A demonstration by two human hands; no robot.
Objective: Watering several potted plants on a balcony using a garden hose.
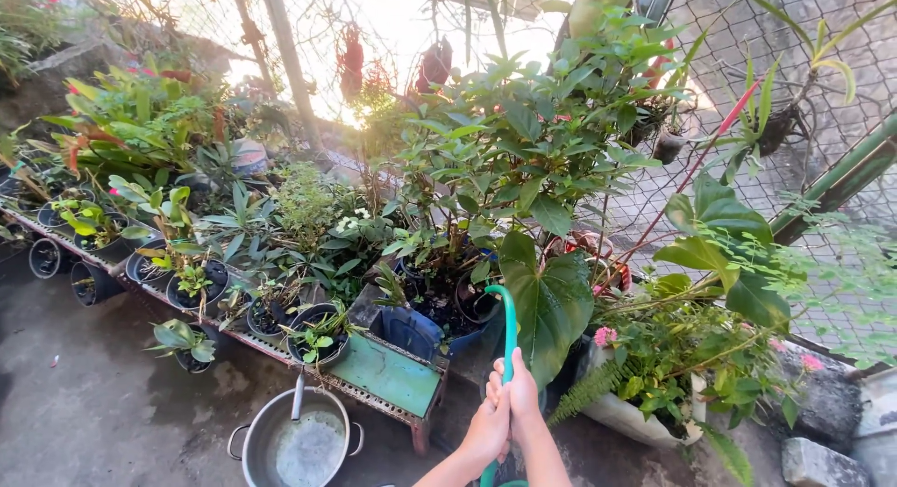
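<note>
Both hands close around a green garden hose (507,342): the left hand (488,429) and right hand (524,400) press together, their grip tight on the hose, which curves up from between them. Just beyond its tip hangs a large heart-shaped leaf (551,300) over a blue pot (411,330). Left of the grip, a metal pot (297,440) sits on the concrete floor (93,403) beside a low plant rack (392,375).

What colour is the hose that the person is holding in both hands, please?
The hose is green, a bright bluish green, seen best in the head view.
</note>
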